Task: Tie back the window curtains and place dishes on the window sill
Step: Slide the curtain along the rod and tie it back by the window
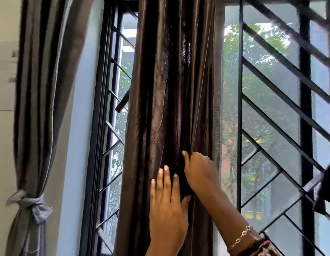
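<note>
A dark brown satin curtain hangs bunched in the middle of the window. My right hand grips its right-hand folds, fingers curled into the fabric. My left hand lies flat against the curtain just below and to the left, fingers straight and pointing up. At the far left, a grey striped curtain is gathered and knotted with a pale grey tie-back. No dishes and no sill are in view.
The black window frame and diagonal metal grille bars stand behind the curtains, with a mesh screen on the right pane. A dark curtain edge shows at the far right. The pale wall is on the left.
</note>
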### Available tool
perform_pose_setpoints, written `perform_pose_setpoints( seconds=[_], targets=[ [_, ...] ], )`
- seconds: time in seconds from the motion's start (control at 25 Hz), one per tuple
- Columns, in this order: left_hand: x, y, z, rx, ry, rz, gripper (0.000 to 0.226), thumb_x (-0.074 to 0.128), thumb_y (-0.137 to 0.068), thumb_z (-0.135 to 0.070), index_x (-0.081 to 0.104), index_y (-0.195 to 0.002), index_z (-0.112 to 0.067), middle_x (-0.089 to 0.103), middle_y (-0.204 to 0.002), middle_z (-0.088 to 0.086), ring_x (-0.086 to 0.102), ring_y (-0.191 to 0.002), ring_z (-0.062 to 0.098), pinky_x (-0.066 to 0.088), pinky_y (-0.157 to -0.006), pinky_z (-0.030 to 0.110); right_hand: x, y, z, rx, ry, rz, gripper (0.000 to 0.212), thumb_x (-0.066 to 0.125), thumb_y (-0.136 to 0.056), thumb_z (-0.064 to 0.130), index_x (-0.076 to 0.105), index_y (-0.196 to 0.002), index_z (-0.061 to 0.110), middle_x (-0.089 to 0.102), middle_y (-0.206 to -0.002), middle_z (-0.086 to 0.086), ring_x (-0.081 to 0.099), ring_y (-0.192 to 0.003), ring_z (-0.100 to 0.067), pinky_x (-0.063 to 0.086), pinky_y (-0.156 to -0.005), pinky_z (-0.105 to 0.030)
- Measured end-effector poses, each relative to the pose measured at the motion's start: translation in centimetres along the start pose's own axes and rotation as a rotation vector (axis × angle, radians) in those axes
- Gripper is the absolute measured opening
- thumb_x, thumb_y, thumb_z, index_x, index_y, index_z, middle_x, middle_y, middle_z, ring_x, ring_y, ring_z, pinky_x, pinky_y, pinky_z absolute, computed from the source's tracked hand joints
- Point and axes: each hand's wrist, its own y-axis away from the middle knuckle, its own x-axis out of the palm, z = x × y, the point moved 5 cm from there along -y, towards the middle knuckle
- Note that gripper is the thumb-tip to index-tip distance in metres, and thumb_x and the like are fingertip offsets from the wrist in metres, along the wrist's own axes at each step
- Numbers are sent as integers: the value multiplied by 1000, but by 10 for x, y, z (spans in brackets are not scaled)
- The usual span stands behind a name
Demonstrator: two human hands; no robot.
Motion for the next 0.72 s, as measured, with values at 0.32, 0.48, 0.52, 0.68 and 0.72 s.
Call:
perform_pose_setpoints(
  seconds=[0.32, 0.48, 0.52, 0.68, 0.72],
  targets=[
    [15, 0, 48, -640, 349, 176, 65, 50, -92, -29, 17, -146, -15, 49, -134, 13, 50, -121, 27, 43, -98, 37, 0, -1, -18, 45, 63, 22, 47, 29, -98, 39, 33, -56, 18, 52, -58, -1, 61, -67, -29, 33, -53, -27],
    [14, 9, 50, -665, 350, 198, 42, 41, -95, -10, 44, -136, -18, 67, -99, 16, 64, -94, 30, 50, -84, 38, -4, -6, -36, 76, 166, 12, 45, 29, -99, 36, 52, -70, 10, 64, -76, -11, 59, -72, -33, 33, -57, -29],
    [12, 13, 48, -657, 366, 187, 42, 42, -94, -9, 45, -135, -19, 68, -96, 17, 65, -91, 31, 51, -83, 37, -4, -8, -40, 78, 202, 10, 44, 29, -100, 33, 56, -76, 8, 66, -83, -14, 60, -77, -35, 34, -58, -30],
    [6, 22, 23, -536, 403, 191, 51, 43, -91, -6, 41, -138, -24, 68, -106, 14, 64, -96, 30, 50, -84, 36, 1, -11, -39, 80, 261, 58, 32, 33, -98, 22, 57, -84, 7, 67, -91, -14, 61, -86, -35, 34, -60, -30],
    [9, 23, 16, -502, 363, 235, 54, 41, -91, -8, 34, -141, -29, 65, -114, 9, 63, -102, 26, 47, -87, 32, 3, -11, -34, 82, 252, 68, 34, 33, -99, 24, 59, -86, 7, 67, -92, -15, 61, -88, -35, 33, -61, -30]
  ],
)
